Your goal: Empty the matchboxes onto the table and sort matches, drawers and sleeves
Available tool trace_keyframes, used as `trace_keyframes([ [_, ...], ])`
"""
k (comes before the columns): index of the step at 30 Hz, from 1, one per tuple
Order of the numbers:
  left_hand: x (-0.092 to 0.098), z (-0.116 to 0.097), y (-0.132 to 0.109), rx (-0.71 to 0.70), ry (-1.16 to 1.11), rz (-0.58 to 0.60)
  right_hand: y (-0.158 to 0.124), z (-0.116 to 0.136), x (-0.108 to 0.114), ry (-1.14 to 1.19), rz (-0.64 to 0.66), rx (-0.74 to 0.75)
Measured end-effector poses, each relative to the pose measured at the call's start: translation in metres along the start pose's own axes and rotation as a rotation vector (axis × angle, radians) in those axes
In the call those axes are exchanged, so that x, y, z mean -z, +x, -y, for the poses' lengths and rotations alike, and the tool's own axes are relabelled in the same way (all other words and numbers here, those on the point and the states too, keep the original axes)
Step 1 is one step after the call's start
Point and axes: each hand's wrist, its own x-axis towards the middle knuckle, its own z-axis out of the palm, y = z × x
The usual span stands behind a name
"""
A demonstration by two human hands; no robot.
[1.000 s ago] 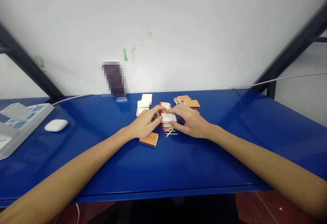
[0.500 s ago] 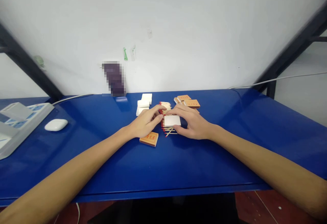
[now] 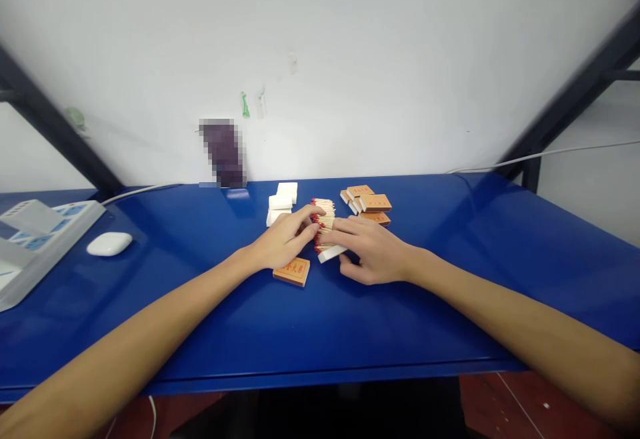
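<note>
A pile of wooden matches [image 3: 326,209] with red heads lies at the middle of the blue table. My left hand [image 3: 287,235] rests against the pile's left side, its thumb and index finger apart and touching the match heads. A white matchbox tray [image 3: 331,253] sits tilted at the pile's near edge. My right hand [image 3: 373,249] has its fingers over the tray and the matches, with the thumb by the tray's right end. The fingers partly hide the tray's inside. An orange matchbox [image 3: 293,271] lies just below my left hand.
Several white trays [image 3: 279,204] lie behind my left hand. Several orange matchboxes [image 3: 375,203] are stacked behind my right. A white earphone case [image 3: 109,244] and a power strip [image 3: 60,239] are at far left. A pixelated dark object [image 3: 225,152] stands against the wall.
The tray, which showed its flat white face, has been turned over and lowered to the pile's near edge. My right hand has shifted nearer and its thumb has moved; my left hand stays put.
</note>
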Motion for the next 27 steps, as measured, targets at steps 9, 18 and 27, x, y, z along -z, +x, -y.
trace_keyframes([
  [9,-0.0007,0.0016,-0.0003,-0.005,-0.007,-0.005,-0.0016,-0.0059,-0.0013,0.025,-0.037,-0.017],
  [18,-0.0012,0.0009,-0.0002,-0.024,-0.006,-0.019,-0.0017,-0.0068,-0.0047,0.060,-0.122,0.001],
  [27,0.0020,-0.0042,-0.0016,-0.039,-0.034,-0.016,0.0002,-0.0059,-0.0102,-0.002,-0.322,0.054],
])
